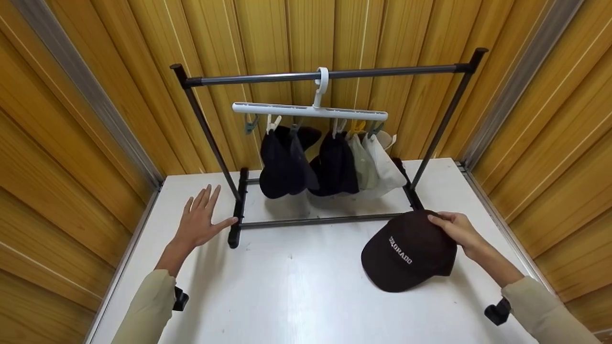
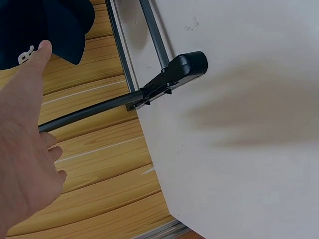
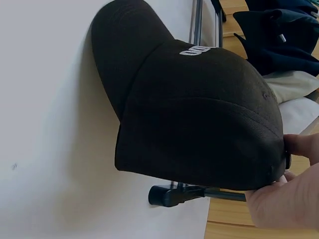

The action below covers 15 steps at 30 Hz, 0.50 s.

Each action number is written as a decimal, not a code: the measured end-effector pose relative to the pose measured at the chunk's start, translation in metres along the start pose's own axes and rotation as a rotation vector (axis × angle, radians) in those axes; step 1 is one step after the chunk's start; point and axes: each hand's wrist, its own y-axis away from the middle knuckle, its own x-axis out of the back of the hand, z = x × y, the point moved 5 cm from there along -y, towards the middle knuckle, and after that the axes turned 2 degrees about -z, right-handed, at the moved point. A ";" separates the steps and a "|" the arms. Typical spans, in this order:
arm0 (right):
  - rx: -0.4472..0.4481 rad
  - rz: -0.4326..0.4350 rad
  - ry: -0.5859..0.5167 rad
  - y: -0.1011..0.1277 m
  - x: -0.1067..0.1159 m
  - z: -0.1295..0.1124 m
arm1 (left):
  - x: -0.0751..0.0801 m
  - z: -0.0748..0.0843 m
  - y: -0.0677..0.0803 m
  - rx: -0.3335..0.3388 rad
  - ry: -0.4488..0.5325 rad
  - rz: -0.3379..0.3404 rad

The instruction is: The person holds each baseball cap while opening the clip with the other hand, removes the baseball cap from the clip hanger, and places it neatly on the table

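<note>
A dark brown cap [image 1: 406, 251] with white "COLORADO" lettering lies on the white table [image 1: 296, 286], right of centre. My right hand [image 1: 452, 224] grips its back edge, and the right wrist view shows the fingers [image 3: 294, 199] curled at the cap [image 3: 199, 114] rim. My left hand [image 1: 201, 217] is spread flat with straight fingers above the table, holding nothing, its thumb close to the left foot [image 1: 235, 234] of the black rack. In the left wrist view the palm [image 2: 25, 149] is near that foot [image 2: 184, 69].
The black rack [image 1: 330, 74] stands at the back of the table. A white clip hanger [image 1: 311, 111] on its top bar carries several caps, dark ones [image 1: 287, 162] on the left and pale ones [image 1: 380, 165] on the right. Wooden walls enclose the table on three sides.
</note>
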 end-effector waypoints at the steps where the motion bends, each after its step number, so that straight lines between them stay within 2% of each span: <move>1: -0.002 0.004 0.006 -0.002 0.004 0.002 | -0.002 0.001 0.000 0.003 0.004 0.001; 9: -0.034 0.016 0.027 -0.017 0.033 0.017 | -0.013 0.008 0.003 0.020 0.028 0.031; 15: -0.028 0.030 0.051 -0.026 0.054 0.029 | -0.022 0.015 0.003 0.032 0.051 0.026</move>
